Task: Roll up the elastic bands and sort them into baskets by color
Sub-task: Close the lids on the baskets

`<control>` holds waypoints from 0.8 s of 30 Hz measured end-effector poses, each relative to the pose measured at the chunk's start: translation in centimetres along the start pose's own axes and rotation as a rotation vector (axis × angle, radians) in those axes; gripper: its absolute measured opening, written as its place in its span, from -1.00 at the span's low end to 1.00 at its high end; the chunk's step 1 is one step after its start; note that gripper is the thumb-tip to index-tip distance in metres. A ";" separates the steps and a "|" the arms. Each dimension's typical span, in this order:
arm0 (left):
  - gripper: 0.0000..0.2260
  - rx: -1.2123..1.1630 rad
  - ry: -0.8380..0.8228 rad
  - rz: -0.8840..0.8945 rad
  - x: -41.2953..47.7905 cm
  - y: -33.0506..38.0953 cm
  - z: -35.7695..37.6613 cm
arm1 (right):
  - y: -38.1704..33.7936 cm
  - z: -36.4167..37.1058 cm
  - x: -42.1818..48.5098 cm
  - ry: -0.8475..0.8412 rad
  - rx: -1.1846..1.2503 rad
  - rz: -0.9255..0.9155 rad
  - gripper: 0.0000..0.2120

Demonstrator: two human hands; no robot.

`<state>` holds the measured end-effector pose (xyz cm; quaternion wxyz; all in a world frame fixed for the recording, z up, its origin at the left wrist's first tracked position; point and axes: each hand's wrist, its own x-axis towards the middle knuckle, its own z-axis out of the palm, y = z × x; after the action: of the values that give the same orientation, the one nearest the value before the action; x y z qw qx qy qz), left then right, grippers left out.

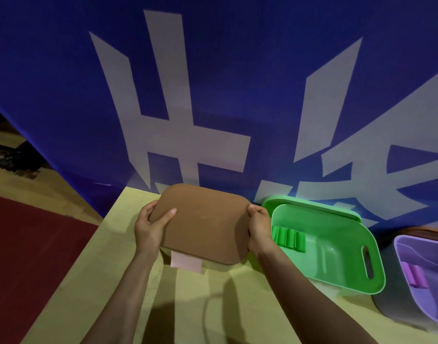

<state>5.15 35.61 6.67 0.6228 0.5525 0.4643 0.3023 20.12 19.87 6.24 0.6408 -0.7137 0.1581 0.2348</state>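
Two bare forearms reach from the near edge out over a pale yellow table (108, 281), and their shadows fall on its smooth top. The left hand (149, 227) grips the left edge of a brown lid (205, 222), with the thumb lying flat on top and the fingers curled under the rim. The right hand (258, 225) grips the lid's right edge, its fingers bent over the corner. The lid is a flat, matte, rounded rectangle, held tilted with its far edge higher.

A flat pink band (185, 261) sticks out from under the lid's near edge and hangs toward the table. Beside it a sliver of a pale basket (218, 266) shows beneath the lid; the rest of that basket is hidden.

Just right of the right hand sits a glossy green plastic basket (376, 266), tub-shaped with rounded corners and a slot handle in its right wall. Several green rolls (289, 238) lie side by side inside it, against its left wall. A green lid (312, 203) stands behind the basket's far rim.

Further right, cut off by the frame edge, is a purple basket (397, 247) of the same shape, with a purple roll (416, 275) on its floor.

Left of the table lies a dark red carpet (27, 244). Beyond the table's far edge hangs a blue banner (64, 95) with large pale characters.
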 end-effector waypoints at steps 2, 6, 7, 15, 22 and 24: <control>-0.55 -0.013 0.010 0.010 -0.1 -0.1 0.1 | -0.1 0.1 -0.1 0.005 0.009 0.004 -0.89; -0.54 0.000 0.038 0.027 0.2 -0.6 0.0 | -0.1 0.1 -0.3 0.040 0.038 -0.018 -0.86; -0.53 0.005 0.041 0.031 0.3 -0.7 0.0 | -0.2 0.0 -0.3 0.047 0.053 -0.022 -0.86; -0.57 0.029 0.032 0.068 0.3 -0.7 -0.1 | 0.3 0.1 -1.2 0.040 -0.092 -0.240 -0.81; -0.66 0.839 0.065 0.468 -0.5 -0.5 0.5 | 1.4 0.0 -3.6 -0.127 -0.978 -0.829 -0.49; -0.68 1.021 0.003 0.586 -1.5 -0.8 1.4 | 2.0 -0.2 -4.3 -0.146 -1.203 -0.888 -0.40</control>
<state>5.72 33.51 6.22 0.1676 0.8872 0.3801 0.2007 15.45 19.05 6.87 0.1833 -0.9200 -0.3433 0.0469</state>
